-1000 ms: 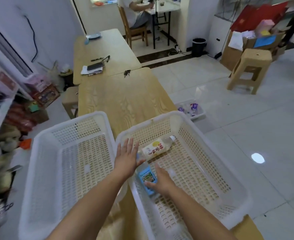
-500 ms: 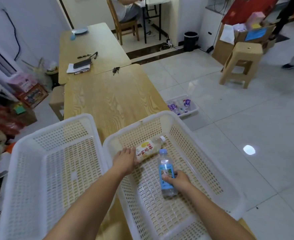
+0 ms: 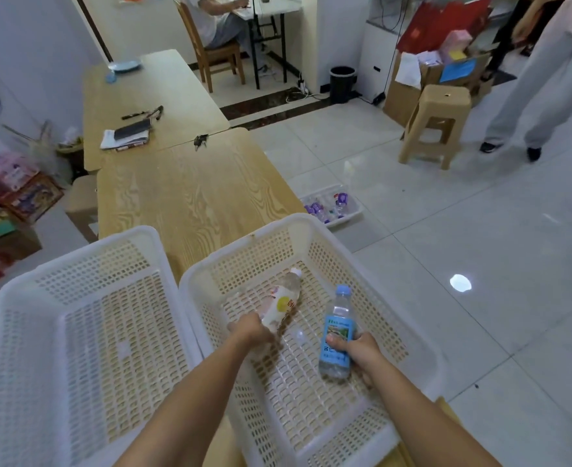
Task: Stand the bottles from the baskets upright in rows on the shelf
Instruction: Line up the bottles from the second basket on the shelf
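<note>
Since half a second ago, when my left hand (image 3: 252,332) only touched the yellow-label bottle (image 3: 281,305) lying in the right basket (image 3: 315,244), its fingers have curled round that bottle's base end. The cap points at the basket's far wall, and the bottle is blurred but looks just off the basket floor. My right hand (image 3: 358,352) wraps the blue-label bottle (image 3: 337,335) at its label, which is now tipped cap-up over the basket's near-right floor instead of lying flat. Both bottles seen in this basket are gripped, so the pick looks done. Next is probably carrying them to the shelf, which I can't clearly see.
</note>
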The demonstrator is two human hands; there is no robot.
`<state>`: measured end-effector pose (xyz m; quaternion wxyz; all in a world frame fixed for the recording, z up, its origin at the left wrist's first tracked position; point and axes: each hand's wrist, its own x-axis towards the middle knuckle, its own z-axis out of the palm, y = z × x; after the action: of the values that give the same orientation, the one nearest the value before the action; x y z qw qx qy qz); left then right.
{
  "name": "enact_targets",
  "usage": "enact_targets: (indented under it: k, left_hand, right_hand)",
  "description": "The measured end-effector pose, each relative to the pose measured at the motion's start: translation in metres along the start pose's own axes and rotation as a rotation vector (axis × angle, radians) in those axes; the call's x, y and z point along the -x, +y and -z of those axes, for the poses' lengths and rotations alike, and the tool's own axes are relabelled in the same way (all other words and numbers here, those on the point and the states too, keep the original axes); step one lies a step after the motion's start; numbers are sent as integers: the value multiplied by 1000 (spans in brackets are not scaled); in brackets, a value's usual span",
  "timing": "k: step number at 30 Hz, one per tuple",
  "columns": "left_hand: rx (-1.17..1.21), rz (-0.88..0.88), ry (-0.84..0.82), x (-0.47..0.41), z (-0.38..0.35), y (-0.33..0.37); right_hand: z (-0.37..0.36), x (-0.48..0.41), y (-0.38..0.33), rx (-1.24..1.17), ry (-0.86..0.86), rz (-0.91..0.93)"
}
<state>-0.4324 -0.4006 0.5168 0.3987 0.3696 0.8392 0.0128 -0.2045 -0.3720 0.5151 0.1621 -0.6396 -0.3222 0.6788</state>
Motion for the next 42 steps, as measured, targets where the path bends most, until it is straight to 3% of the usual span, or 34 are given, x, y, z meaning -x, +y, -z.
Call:
enact_targets:
  k: [3,7,16,23,29,42]
  left_hand:
    - [397,86,-69,7,-3,-5]
    - [659,88,-162,17,-13,-15]
    - [934,-314,-491,80,-8,-8]
    - [845,-539,-637,160,-6,4]
    - [666,-720,-781,240,-21,37]
    - [102,-984,-1258,428,-179,66]
  right_hand:
    - [0,6,1,-46,-1,17]
    - [-3,14,3,-99,17,64]
    - [-2,85,5,-164,136,266]
    - [11,190,28,-261,340,450]
    - [43,278,74,-343,537,495]
    - [118,471,265,-690,1051,510]
